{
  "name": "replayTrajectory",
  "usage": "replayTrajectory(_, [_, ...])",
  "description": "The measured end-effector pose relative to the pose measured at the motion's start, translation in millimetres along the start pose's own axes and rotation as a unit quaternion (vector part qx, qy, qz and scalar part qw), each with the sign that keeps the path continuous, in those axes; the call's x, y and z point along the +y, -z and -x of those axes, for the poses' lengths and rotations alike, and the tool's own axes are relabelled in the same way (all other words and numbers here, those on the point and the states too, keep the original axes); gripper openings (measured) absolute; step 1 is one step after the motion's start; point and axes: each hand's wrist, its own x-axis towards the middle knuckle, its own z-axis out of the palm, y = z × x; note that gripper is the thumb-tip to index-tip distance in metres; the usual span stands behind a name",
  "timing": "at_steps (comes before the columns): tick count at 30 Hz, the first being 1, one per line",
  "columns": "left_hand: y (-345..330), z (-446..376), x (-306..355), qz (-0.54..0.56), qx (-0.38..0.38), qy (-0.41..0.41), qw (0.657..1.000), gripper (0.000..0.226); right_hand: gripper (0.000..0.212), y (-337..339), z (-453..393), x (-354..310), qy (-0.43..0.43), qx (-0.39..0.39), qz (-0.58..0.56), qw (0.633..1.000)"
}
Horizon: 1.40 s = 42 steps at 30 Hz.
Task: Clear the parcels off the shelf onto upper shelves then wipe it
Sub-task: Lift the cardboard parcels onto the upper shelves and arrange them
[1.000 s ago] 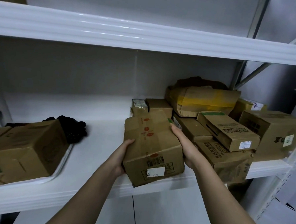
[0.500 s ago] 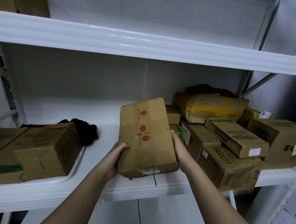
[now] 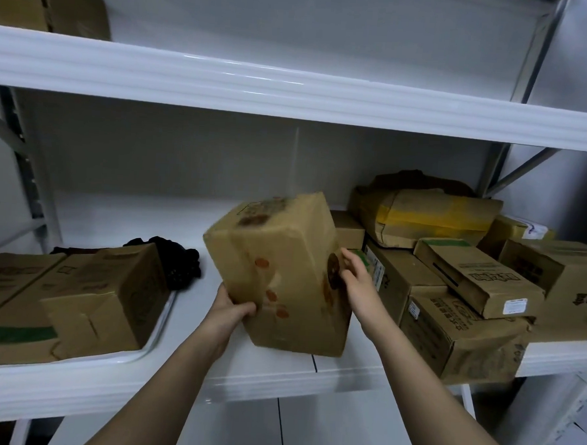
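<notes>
A single head-worn, wide-angle view is aimed forward and slightly down into a white shelf (image 3: 277, 367), seen at close range from arm's length; the upper shelf (image 3: 292, 86) is framed overhead. No second view is offered.

white metal shelving (image 3: 292, 86) against a plain grey wall (image 3: 186, 155).

Both hands (image 3: 231, 312) (image 3: 357, 280) raised, fingers curled.

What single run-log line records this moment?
left hand: grips cardboard parcel | right hand: holds parcel side | parcel: tilted, lifted above shelf
</notes>
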Motion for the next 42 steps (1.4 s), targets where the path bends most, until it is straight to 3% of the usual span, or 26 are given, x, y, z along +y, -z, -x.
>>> replayTrajectory(3, [0,0,-1,-0.052,0.026,-0.044,0.997,0.041,0.045,4,-3,4,0.000,0.001,0.001,1.000])
replayTrajectory(5, [0,2,-1,-0.068,0.047,-0.073,0.994,0.031,0.038,4,-4,6,-0.051,-0.003,-0.018,0.999])
replayTrajectory(7, [0,3,-1,-0.083,0.066,-0.113,0.988,0.033,0.036,5,-4,9,-0.133,-0.026,-0.040,0.990])
replayTrajectory(10, [2,1,-3,-0.131,0.071,-0.167,0.975,0.044,0.041,7,-3,9,-0.192,-0.057,-0.174,0.964])
replayTrajectory(13, [13,-4,-7,-0.126,0.021,-0.152,0.980,0.040,0.053,10,0,10,-0.203,-0.049,-0.249,0.946])
replayTrajectory(15, [22,-8,-2,-0.114,-0.033,-0.122,0.985,0.050,0.060,14,2,12,-0.213,-0.052,-0.275,0.936])
replayTrajectory(20, [24,-2,12,-0.086,-0.096,-0.051,0.990,0.038,0.041,16,6,18,-0.164,-0.050,-0.310,0.935])
replayTrajectory(27, [4,6,24,-0.062,-0.097,-0.078,0.990,0.060,0.059,13,8,25,-0.157,-0.074,-0.321,0.931])
replayTrajectory(30, [16,-23,20,-0.018,-0.158,-0.073,0.985,0.054,0.053,11,10,26,-0.156,-0.085,-0.305,0.936])
replayTrajectory(32, [10,-17,21,-0.062,-0.126,-0.087,0.986,0.064,0.053,8,9,31,-0.168,-0.079,-0.289,0.939])
replayTrajectory(34, [-8,7,25,-0.131,-0.050,-0.120,0.983,0.056,0.057,6,8,33,-0.176,-0.064,-0.282,0.941])
replayTrajectory(37, [-14,22,25,-0.152,-0.065,-0.155,0.974,0.055,0.059,5,8,35,-0.174,-0.043,-0.263,0.948])
replayTrajectory(42, [-13,10,20,-0.149,-0.069,-0.174,0.971,0.078,0.065,2,11,37,-0.141,-0.018,-0.233,0.962])
